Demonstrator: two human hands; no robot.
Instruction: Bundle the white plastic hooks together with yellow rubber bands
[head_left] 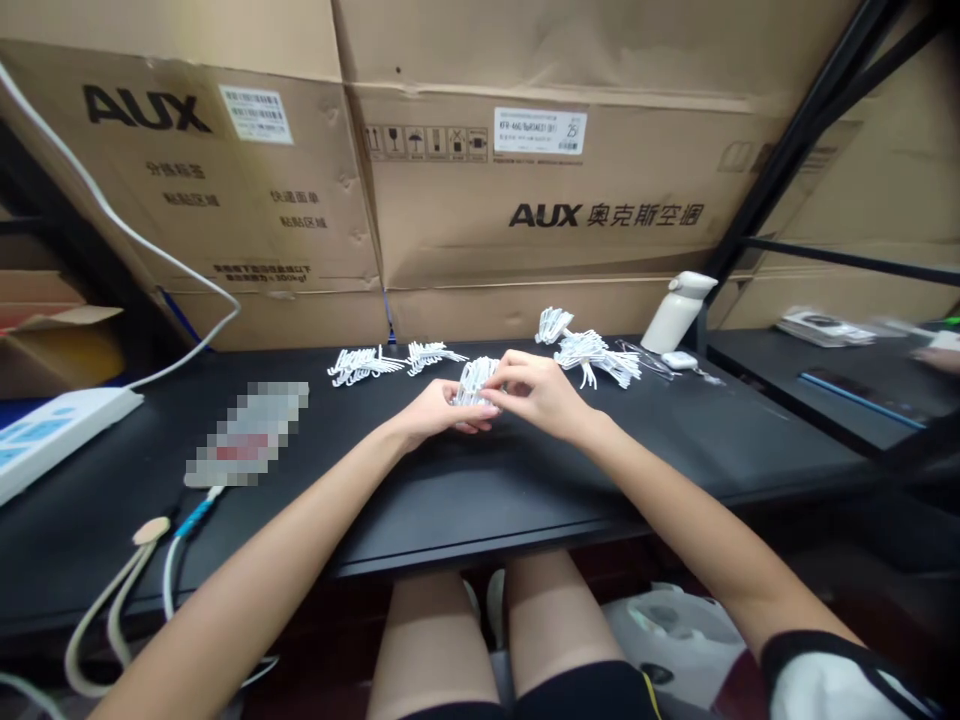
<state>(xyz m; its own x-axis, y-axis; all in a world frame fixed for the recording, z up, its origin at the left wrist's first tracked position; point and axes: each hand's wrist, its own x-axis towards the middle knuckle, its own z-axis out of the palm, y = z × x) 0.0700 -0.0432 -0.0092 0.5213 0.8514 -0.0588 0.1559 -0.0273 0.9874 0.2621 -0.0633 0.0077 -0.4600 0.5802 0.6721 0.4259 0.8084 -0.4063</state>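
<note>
Near the middle of the black table, my left hand (pixel 439 412) is closed around a bundle of thin white pieces (pixel 474 380) that look like small hooks. My right hand (pixel 536 390) pinches at the right side of the same bundle, thumb and fingers close together. Behind my right hand lies a larger heap of similar white pieces (pixel 596 358), and a smaller bunch (pixel 553 325) sits just beyond it. Two more groups rest to the left, one hook-ended pile (pixel 361 365) and one smaller pile (pixel 431 356). My fingers hide part of the held bundle.
A white bottle (pixel 679 312) and a small white case (pixel 679 362) stand at the back right. On the left lie a blurred-out phone-like object (pixel 247 435) with a cable and a white power strip (pixel 64 425). Cardboard boxes (pixel 450 220) wall the back; a black metal frame (pixel 787 170) rises at right.
</note>
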